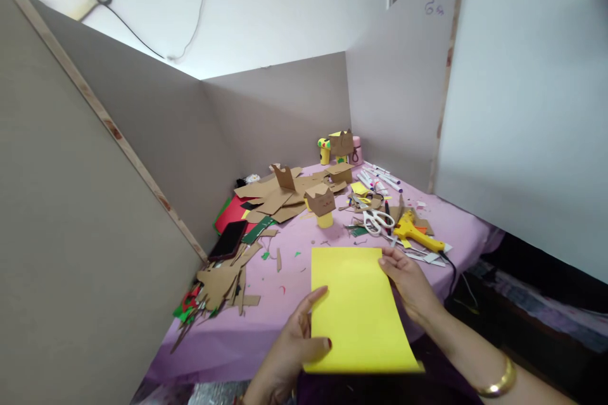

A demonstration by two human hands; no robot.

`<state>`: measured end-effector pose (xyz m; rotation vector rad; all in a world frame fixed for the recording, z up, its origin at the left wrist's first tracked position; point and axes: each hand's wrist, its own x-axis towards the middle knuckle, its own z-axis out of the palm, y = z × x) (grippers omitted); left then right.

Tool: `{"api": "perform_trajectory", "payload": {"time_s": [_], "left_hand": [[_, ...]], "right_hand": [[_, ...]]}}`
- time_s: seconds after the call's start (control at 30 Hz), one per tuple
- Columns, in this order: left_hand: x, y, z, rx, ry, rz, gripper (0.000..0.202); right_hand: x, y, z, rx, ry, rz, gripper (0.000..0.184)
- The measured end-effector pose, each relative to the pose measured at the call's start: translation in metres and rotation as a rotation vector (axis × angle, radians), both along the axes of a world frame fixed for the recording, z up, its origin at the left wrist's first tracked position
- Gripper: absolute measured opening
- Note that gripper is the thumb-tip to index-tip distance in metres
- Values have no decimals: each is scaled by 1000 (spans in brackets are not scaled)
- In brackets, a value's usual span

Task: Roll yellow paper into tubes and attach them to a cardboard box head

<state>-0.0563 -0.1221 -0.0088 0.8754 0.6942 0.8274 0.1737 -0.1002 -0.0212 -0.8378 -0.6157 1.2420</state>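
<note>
A yellow sheet of paper [356,303] lies over the near edge of the table, its near end curling off the edge. My left hand [297,341] grips its left side, thumb on top and fingers under. Along the sheet's right edge near the far corner rests my right hand [408,284], fingers curled on it; a gold bangle circles that wrist.
A pink cloth [285,278] covers the table. Beyond the sheet lie white scissors [377,221], a yellow glue gun [415,234], markers [380,178], cardboard pieces and small cardboard boxes [285,192], a dark phone [228,240], red and green paper. Grey partition boards enclose three sides.
</note>
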Motion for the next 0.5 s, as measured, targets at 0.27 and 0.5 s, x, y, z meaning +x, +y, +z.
{"api": "perform_trajectory", "payload": {"time_s": [0.27,0.5], "left_hand": [[-2,5,-5,159,210,7,84],[-27,28,3,318,433,143,90]], "right_hand": [[8,6,-5,12,-40,-62,41],[13,5,-7,-31,-148,56,29]]}}
